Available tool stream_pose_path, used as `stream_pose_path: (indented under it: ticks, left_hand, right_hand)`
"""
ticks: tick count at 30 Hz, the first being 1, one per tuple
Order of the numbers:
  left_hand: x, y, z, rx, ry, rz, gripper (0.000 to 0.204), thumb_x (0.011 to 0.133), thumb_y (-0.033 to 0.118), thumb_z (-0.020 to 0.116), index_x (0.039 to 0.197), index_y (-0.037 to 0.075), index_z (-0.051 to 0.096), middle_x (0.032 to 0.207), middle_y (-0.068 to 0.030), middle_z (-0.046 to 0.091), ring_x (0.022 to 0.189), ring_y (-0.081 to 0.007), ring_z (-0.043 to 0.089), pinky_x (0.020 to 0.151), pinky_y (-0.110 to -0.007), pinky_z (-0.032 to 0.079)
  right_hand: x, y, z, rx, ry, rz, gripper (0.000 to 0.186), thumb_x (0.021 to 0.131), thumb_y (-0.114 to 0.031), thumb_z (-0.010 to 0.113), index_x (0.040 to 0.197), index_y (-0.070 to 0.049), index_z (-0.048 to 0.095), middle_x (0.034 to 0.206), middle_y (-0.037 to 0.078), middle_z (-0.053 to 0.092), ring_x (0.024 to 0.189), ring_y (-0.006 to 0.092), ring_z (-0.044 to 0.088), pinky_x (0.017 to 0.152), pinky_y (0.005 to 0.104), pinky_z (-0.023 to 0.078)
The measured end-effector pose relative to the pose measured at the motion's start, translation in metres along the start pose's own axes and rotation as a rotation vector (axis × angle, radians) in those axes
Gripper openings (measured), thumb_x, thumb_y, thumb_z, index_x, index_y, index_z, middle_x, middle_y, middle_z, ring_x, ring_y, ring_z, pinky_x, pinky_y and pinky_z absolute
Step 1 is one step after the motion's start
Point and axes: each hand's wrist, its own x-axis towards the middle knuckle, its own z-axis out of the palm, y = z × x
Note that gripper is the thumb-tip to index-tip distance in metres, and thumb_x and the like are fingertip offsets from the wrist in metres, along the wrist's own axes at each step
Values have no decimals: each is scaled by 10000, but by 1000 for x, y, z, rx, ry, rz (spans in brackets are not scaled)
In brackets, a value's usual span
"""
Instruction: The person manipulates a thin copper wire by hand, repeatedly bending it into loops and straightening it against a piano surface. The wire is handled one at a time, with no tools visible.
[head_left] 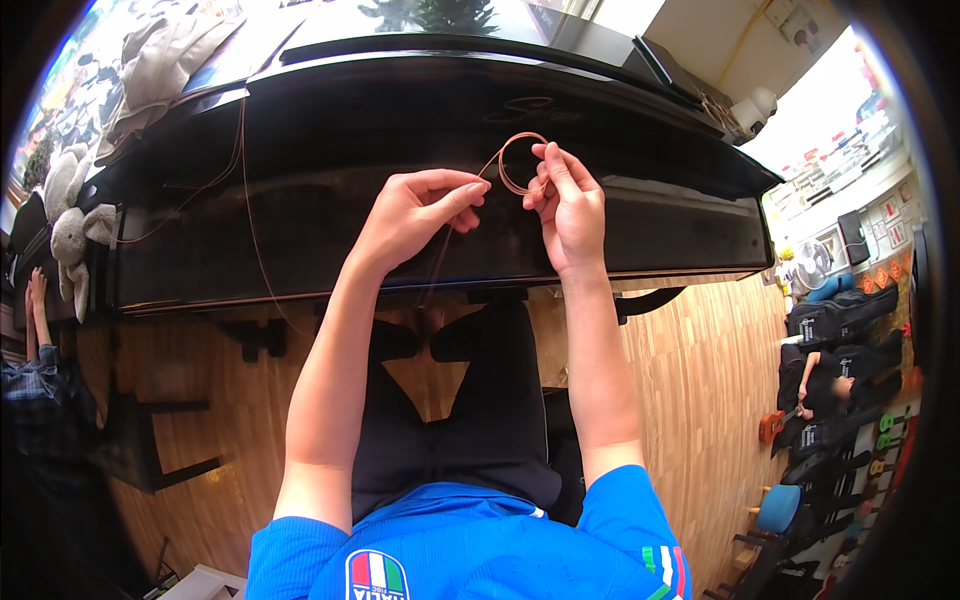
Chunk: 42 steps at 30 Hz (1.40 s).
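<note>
A thin copper-coloured string (503, 160), wound into a small coil of several loops, hangs above the closed black piano. My right hand (570, 210) pinches the coil's right side between thumb and fingers. At the coil's left, my left hand (425, 208) is closed, thumb against forefinger, on the string's free length. Below that hand a faint thin line drops toward the piano's front edge; whether it is string or reflection I cannot tell. Both hands are above the dark glossy piano lid (340, 230), apart from its surface.
More thin string (244, 165) trails over the piano's left part. A grey plush toy (72, 235) sits at its left end, near another person's hands (37, 290). Far right, a seated person (825, 385) is near a small guitar (771, 427), a blue stool (778, 508) and black instrument bags (845, 312).
</note>
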Motion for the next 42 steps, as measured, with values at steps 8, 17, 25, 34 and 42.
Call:
stream_pose_path:
  ticks: [8, 17, 25, 34, 42]
  left_hand:
    - [0, -1, 4, -55, 159, 65, 221, 999, 179, 642, 1132, 12, 703, 890, -29, 658, 702, -83, 587, 648, -239, 488]
    - [9, -18, 0, -27, 240, 200, 323, 1054, 232, 544, 1260, 7, 647, 1071, -90, 716, 879, -110, 662, 781, -256, 536]
    - [7, -9, 2, 72, 298, 216, 478, 1068, 422, 462, 1248, 19, 644, 1047, -94, 720, 835, -101, 611, 761, -259, 519]
    - [3, -7, -5, -314, 181, 100, 432, 1091, 388, 408, 1207, 23, 610, 685, -27, 592, 600, -82, 529, 591, -229, 440]
    - [-1, 3, -7, -351, 45, 5, 360, 1077, 339, 479, 1218, 28, 596, 643, -1, 557, 564, -64, 515, 549, -217, 417]
  right_hand:
    - [-7, -34, -6, 41, -117, 176, 292, 958, -231, 701, 1106, 21, 700, 760, -11, 613, 651, 72, 583, 602, 244, 519]
    - [-21, -29, 6, -61, -130, 167, 312, 956, -223, 696, 1138, 30, 694, 771, -2, 616, 655, 69, 597, 647, 269, 595]
    - [-19, -9, 3, -72, -86, 133, 300, 958, -218, 693, 1129, 29, 698, 752, -13, 609, 633, 61, 593, 665, 283, 614]
    - [-16, 10, 11, -169, -4, 61, 272, 949, -218, 710, 1086, 16, 726, 729, -24, 587, 607, 45, 564, 637, 267, 601]
    - [-21, 26, 34, -226, -10, -47, 232, 952, -165, 710, 1069, 35, 729, 828, 36, 692, 621, 59, 595, 582, 227, 540]
